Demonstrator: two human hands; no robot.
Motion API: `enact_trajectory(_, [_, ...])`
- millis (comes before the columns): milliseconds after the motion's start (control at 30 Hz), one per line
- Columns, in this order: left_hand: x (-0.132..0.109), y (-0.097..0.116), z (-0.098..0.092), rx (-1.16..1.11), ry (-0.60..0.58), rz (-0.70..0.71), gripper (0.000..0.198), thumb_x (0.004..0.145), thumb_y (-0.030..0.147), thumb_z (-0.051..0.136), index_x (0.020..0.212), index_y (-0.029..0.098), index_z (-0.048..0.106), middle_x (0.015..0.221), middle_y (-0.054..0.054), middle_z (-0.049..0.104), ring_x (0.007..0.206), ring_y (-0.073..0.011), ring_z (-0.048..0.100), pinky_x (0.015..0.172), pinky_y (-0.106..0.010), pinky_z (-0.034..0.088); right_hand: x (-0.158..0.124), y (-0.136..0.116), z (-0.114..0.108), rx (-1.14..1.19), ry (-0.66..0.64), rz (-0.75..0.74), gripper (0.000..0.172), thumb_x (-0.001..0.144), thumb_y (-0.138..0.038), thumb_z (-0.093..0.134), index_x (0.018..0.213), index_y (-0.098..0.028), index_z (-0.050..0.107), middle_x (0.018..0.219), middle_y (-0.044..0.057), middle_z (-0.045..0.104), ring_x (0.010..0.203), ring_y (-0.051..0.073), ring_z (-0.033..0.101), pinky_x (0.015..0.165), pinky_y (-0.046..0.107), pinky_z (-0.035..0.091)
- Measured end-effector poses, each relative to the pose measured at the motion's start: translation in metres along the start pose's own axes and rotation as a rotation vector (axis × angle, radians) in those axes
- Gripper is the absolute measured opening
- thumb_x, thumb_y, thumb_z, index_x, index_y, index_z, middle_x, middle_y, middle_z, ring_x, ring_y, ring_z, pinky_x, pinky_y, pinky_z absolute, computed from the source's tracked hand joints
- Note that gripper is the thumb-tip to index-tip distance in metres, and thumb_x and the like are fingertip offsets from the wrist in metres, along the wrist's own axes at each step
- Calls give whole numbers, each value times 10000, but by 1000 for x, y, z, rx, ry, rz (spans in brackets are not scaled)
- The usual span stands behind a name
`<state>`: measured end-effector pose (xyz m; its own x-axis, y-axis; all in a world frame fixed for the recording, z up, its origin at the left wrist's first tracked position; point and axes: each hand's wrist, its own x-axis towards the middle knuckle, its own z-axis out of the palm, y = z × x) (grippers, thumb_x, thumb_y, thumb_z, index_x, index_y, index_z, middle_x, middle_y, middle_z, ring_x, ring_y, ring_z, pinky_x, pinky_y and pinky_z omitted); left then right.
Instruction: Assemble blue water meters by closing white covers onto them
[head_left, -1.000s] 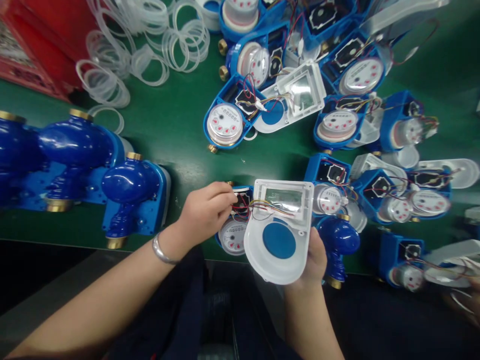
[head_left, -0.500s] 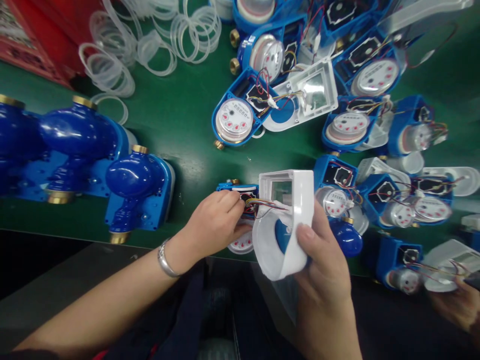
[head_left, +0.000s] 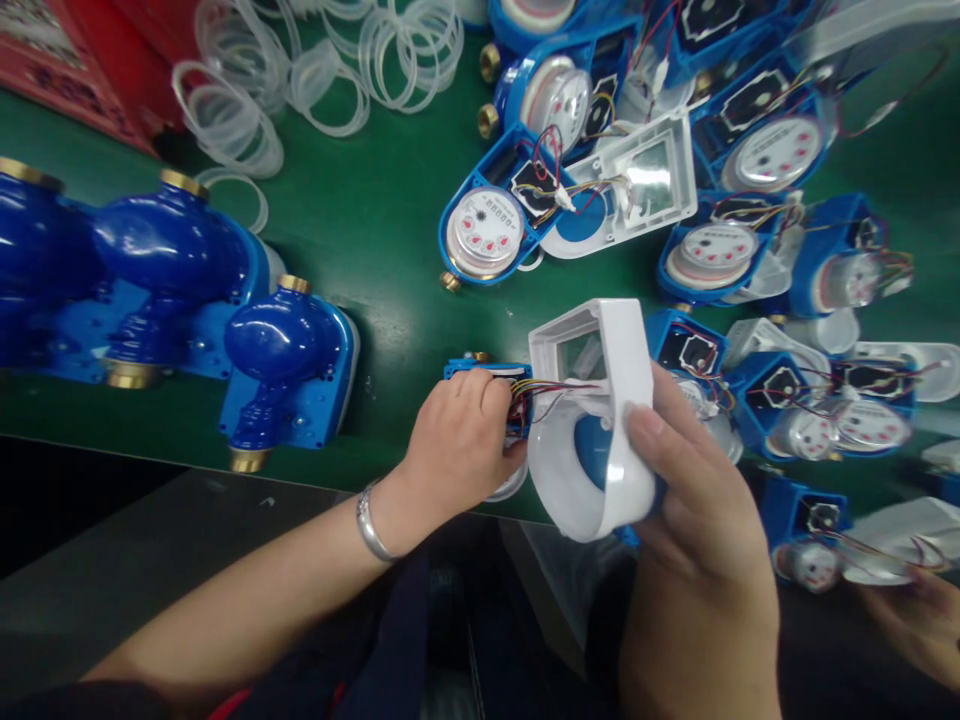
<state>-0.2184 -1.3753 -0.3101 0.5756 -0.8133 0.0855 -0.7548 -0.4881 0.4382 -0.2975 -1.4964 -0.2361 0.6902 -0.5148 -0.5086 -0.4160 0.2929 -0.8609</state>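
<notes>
My right hand (head_left: 697,480) grips a white plastic water meter cover (head_left: 628,360) by its right side, with its open inner side facing left. The cover has a clear window and a blue disc (head_left: 594,452). Thin coloured wires (head_left: 559,386) run from the cover to a blue water meter (head_left: 455,369) on the bench's front edge. My left hand (head_left: 466,430) is closed over that meter, its fingers curled in at the wire ends. What the fingertips pinch is hidden. Part of the meter's dial (head_left: 512,487) shows below this hand.
Several blue meters (head_left: 289,350) lie face down at left. Clear rings (head_left: 412,55) and a red bin (head_left: 112,70) are at the back left. Opened meters with wires (head_left: 484,230) crowd the back and right. Another person's hand (head_left: 919,610) holds a cover at far right.
The cover in my right hand has tilted and shifted slightly right and up in view. My left hand stays at the meter's wires. The whole view has shifted a little.
</notes>
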Motion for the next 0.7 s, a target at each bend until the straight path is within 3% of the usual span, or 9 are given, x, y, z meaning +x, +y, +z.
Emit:
enact_trajectory(133, [3,3,3,52,90,-32,257,749,339,516,861,109,493,743,-88,548,709,-224,531,582,-346,453,4,-2,1,-21,-2,-26,523,752,-400,564,1234,-255,422,1103,45,595,876,228,610,651,328,528])
enact_trajectory(233, [5,-8,4,-19,152,66,350,794,287,485,1064,68,444,764,-78,588,692,-185,558,594,-306,468,5,5,0,-38,-7,-61,530,741,-390,591,1230,-266,430,1172,39,559,986,240,572,764,364,511])
enact_trajectory(333, [5,-23,2,-91,129,156,381,829,266,468,1162,94,396,826,-69,616,741,-163,587,628,-273,482,6,13,-1,-45,-11,-71,540,739,-385,598,1236,-268,425,1215,40,530,1062,249,529,832,391,486])
enact_trajectory(533, [4,-40,7,-154,96,256,309,851,215,432,1151,138,434,831,-54,613,766,-152,588,639,-263,492,4,15,5,9,6,-30,549,749,-402,579,1250,-276,396,1182,46,552,1027,251,549,795,403,501])
enact_trajectory(700, [3,-44,14,-238,156,315,190,857,215,414,956,145,559,823,-60,607,795,-143,579,677,-266,492,4,13,10,-8,8,-32,541,742,-401,588,1239,-273,414,1175,47,557,1027,251,547,812,405,494])
